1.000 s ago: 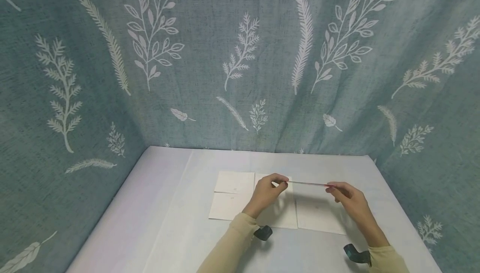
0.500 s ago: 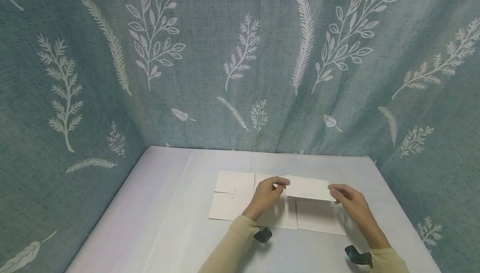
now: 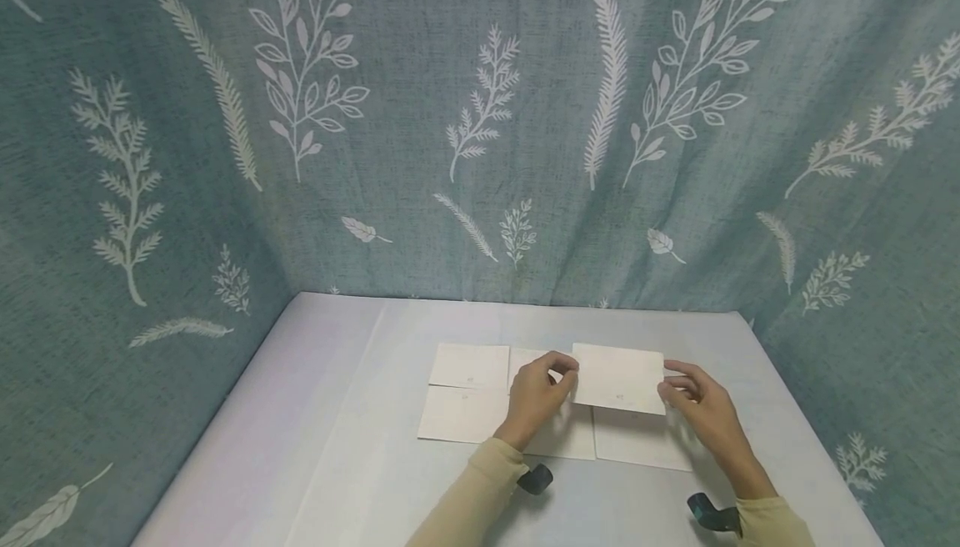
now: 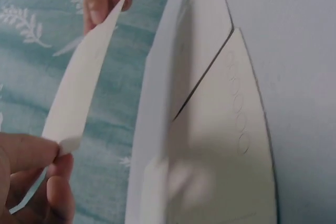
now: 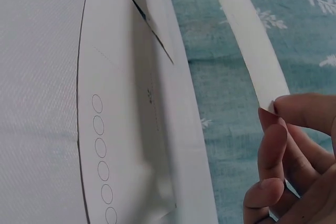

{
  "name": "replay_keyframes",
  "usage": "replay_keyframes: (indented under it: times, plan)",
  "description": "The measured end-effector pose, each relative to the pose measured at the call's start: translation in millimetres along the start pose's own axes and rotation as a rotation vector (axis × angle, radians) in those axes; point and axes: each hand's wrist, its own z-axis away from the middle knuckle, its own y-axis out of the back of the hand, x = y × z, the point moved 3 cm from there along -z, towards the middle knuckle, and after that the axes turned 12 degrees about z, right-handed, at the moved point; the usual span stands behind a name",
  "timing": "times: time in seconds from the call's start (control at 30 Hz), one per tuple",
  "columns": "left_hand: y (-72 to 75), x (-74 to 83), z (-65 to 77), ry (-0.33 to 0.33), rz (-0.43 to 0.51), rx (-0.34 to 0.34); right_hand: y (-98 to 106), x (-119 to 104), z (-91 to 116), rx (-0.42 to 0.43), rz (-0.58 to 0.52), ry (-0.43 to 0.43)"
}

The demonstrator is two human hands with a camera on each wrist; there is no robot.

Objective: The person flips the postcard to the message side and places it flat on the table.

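Observation:
Both hands hold up a thin white card (image 3: 618, 376) with a small printed mark near its lower edge. My left hand (image 3: 538, 393) pinches its left edge between thumb and fingers. At the opposite edge, my right hand (image 3: 705, 409) pinches it the same way. Each wrist view shows the card (image 4: 79, 87) raised and slightly bowed, with a sliver of red at the corner by the right thumb (image 5: 281, 104). Under it lies another white card (image 3: 641, 447), partly covered; a row of printed circles shows on it in the right wrist view.
More white cards (image 3: 470, 363) lie flat on the white table (image 3: 360, 447), edges close together, left of and beneath the hands. Patterned green-blue curtains (image 3: 420, 130) stand around the back and sides. A dark wrist device (image 3: 712, 514) sits by each sleeve.
The held card was seen edge-on a second ago; it has tilted so its white face now shows fully. The hands have stayed at nearly the same place, and the flat cards have not moved.

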Motion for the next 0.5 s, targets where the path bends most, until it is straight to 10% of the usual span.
replay_keyframes:
  times: [0.5]
  plan:
    - [-13.3,7.8,-7.2,0.038,-0.034,0.091,7,1,-2,0.084,0.090,0.013]
